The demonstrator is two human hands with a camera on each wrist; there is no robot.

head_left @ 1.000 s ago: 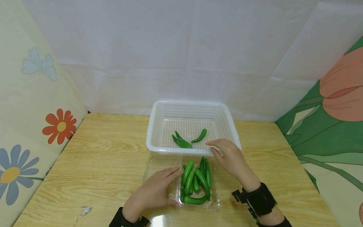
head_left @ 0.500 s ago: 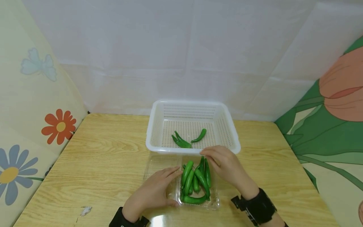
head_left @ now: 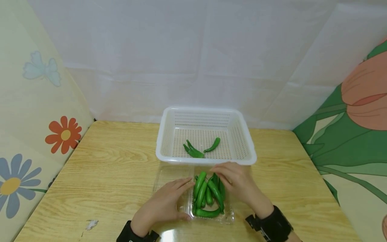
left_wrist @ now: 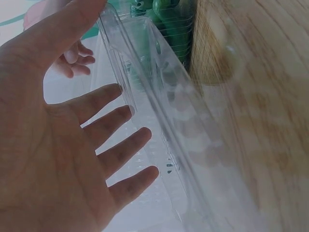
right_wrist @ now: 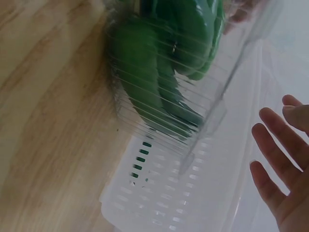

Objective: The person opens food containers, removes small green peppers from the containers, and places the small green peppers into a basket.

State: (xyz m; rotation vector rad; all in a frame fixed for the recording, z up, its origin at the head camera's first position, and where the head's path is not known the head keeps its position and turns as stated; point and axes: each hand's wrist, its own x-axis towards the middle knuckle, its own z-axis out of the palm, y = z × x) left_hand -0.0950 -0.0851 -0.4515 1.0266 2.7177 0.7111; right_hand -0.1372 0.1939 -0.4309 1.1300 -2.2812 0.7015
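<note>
In the head view, a clear plastic clamshell box (head_left: 227, 219) holds several long green chili peppers (head_left: 215, 193), its lid folded open to the left. My left hand (head_left: 164, 201) lies over the lid side; in the left wrist view its spread, straight fingers (left_wrist: 128, 147) reach to the clear plastic edge. My right hand (head_left: 237, 179) is over the far right corner of the box, fingertips by the pepper tips. The right wrist view shows its fingers (right_wrist: 275, 140) loosely bent and apart from the box wall (right_wrist: 203, 133), with nothing between them.
Behind the box stands a white perforated basket (head_left: 161, 137) with a few green peppers (head_left: 193, 152) on its floor. The wooden table (head_left: 115, 151) meets a white cloth backdrop (head_left: 136, 67); floral panels (head_left: 24, 111) flank both sides.
My right hand has come back from the basket's front rim, moving left and toward me to the box's far corner. The left hand has stayed put.
</note>
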